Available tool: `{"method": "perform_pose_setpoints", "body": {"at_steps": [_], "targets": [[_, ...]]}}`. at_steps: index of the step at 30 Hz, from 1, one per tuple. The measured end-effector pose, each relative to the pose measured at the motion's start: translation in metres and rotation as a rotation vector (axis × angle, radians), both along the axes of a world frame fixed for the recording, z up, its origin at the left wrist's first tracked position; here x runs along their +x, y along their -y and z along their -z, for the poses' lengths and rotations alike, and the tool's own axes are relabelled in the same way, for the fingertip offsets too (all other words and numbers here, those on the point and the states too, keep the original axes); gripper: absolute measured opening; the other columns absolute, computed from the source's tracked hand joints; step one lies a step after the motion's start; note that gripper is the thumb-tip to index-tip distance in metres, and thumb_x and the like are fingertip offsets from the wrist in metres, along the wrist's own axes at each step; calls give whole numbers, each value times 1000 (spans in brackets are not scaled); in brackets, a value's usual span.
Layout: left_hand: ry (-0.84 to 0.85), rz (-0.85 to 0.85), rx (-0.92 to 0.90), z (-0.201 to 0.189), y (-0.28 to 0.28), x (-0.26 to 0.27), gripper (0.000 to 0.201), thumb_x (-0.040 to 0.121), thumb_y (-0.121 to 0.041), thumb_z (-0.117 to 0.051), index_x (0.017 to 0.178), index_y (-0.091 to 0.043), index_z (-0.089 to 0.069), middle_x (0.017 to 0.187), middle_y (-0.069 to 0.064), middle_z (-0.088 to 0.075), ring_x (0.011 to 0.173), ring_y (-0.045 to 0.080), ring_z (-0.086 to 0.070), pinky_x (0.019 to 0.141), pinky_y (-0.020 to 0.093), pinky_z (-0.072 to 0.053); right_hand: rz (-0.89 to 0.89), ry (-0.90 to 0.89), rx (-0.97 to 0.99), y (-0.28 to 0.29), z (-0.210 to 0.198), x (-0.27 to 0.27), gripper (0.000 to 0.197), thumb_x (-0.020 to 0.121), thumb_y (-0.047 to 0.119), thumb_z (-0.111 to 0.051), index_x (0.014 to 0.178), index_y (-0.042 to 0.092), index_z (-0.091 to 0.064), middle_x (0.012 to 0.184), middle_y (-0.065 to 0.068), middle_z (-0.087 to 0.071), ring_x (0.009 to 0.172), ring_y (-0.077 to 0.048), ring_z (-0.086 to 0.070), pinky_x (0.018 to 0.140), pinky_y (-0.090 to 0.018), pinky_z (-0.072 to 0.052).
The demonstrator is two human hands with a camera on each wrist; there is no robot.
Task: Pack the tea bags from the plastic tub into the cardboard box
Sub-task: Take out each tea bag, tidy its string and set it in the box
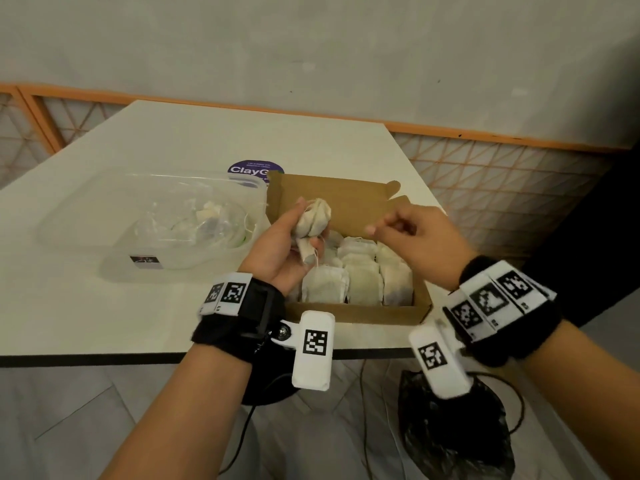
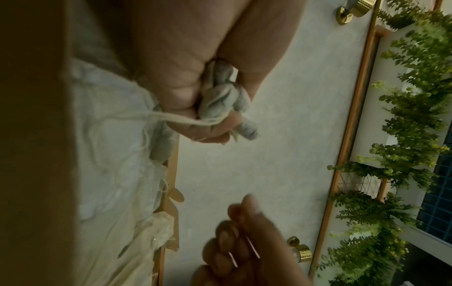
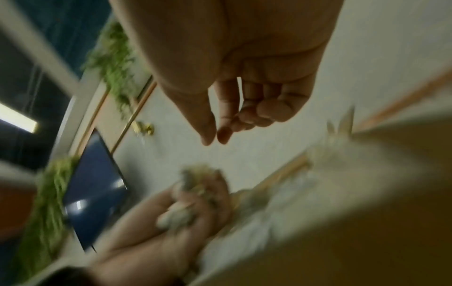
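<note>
My left hand (image 1: 308, 226) grips a crumpled bunch of tea bags (image 1: 317, 216) above the left back part of the open cardboard box (image 1: 356, 315). Their strings (image 2: 176, 118) trail over the fingers in the left wrist view, where the bunch (image 2: 220, 100) sits in the fist. Rows of packed tea bags (image 1: 360, 275) fill the near half of the box. My right hand (image 1: 381, 227) hovers over the box's right side with curled fingers, thumb and forefinger tips (image 3: 212, 139) almost touching, nothing visible between them. The clear plastic tub (image 1: 86, 216) stands left of the box with a few tea bags (image 1: 207, 216) inside.
A purple round sticker (image 1: 254, 169) lies on the white table behind the box. The table's front edge (image 1: 104, 360) runs just below my wrists. A black plastic bag (image 1: 453, 438) and cables lie on the floor beneath. An orange lattice railing (image 1: 502, 188) borders the far side.
</note>
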State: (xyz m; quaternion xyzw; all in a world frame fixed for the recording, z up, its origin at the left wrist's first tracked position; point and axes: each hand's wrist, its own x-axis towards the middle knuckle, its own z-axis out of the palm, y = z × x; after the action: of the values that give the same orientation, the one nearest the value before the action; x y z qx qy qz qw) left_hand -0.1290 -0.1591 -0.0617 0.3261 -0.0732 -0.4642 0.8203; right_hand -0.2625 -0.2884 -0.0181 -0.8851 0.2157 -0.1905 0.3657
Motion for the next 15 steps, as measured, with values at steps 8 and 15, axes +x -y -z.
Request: {"method": "perform_pose_setpoints", "body": {"at_steps": [8,15], "targets": [[232,34,119,0,3,-9,23,97,-22,-49,85,-7,-63,74,9,-58,53,10,-56,42,18,-46,62,310,532,-46,41,23,24,78,33,-71,86,12,-60,81,-8,-65,63,-4,-55,55,-11,-42],[341,162,114,2,2,-13,31,85,-5,-62,115,1,-57,82,4,-62,64,5,-58,45,13,-44,123,486,710,-35,44,20,7,85,13,-64,78,14,-62,64,7,-63,54,-1,-53,47,-13,-39]]}}
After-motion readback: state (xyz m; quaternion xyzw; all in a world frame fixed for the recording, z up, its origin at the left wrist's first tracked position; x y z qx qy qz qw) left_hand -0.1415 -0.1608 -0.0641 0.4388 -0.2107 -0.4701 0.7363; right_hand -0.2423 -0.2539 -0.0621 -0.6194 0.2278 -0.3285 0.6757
